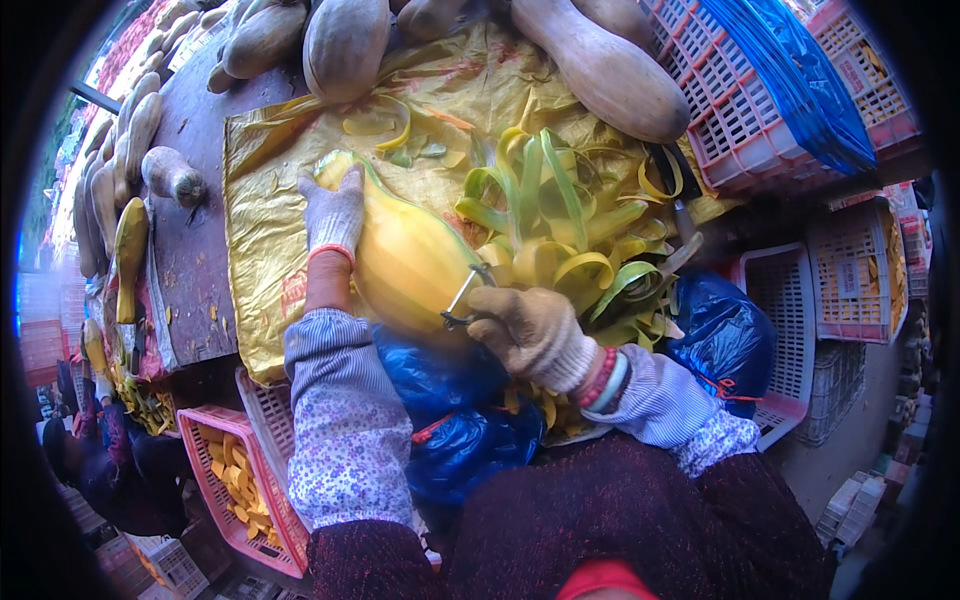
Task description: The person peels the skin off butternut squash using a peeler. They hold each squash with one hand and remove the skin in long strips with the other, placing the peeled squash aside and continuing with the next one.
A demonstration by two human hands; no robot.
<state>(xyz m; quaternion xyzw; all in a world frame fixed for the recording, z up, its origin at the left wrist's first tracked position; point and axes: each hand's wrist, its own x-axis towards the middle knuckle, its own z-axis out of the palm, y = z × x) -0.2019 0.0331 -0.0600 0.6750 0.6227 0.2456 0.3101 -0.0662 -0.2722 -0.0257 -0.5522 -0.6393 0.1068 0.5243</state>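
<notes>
A large pumpkin (409, 259), mostly peeled to yellow flesh with some green streaks along its right side, lies on a crinkled yellow woven sheet (262, 195). My left hand (335, 210), in a pale knit glove, grips the pumpkin's narrower far end. In my gloved right hand (525, 330) is a Y-shaped peeler (466, 294), its blade at the pumpkin's near right side. Whether the blade touches the flesh is hard to tell. Curled green and yellow peel strips (555, 202) are heaped just right of the pumpkin.
Unpeeled pumpkins (600, 67) line the sheet's far edge. A pink crate (247, 487) at lower left holds orange pumpkin pieces. Several plastic crates (780, 322) stand on the right. A knife (679, 195) lies beside the peel heap. Another person (120, 465) is at far left.
</notes>
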